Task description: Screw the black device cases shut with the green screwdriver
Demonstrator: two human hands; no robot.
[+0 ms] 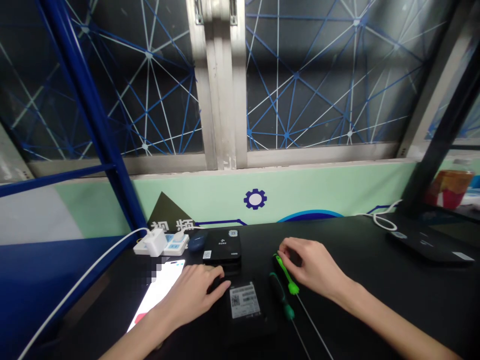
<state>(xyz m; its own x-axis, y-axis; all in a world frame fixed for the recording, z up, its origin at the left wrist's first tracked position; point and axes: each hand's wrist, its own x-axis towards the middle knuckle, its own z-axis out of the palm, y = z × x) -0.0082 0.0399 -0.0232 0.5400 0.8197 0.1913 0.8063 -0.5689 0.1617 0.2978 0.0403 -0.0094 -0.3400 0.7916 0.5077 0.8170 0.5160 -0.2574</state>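
My left hand [200, 290] has its fingers bent and the thumb apart, at the left edge of a black box with a white label [244, 301]. Whether it touches the box is unclear, and nothing shows in its grasp. My right hand [309, 262] curls its thumb and index finger at the top end of a bright green screwdriver handle [288, 276], whose shaft points toward me. Just left of it lies a dark green screwdriver [282, 296], also with its shaft toward me. Behind my left hand lies a flat black device [222, 245] with stickers.
A lit phone [159, 290] lies partly behind my left forearm. A white power strip [176, 244] with a charger [156, 242] and a dark blue rounded object [197, 242] stand at the back left. Another black device [427, 245] is at the right.
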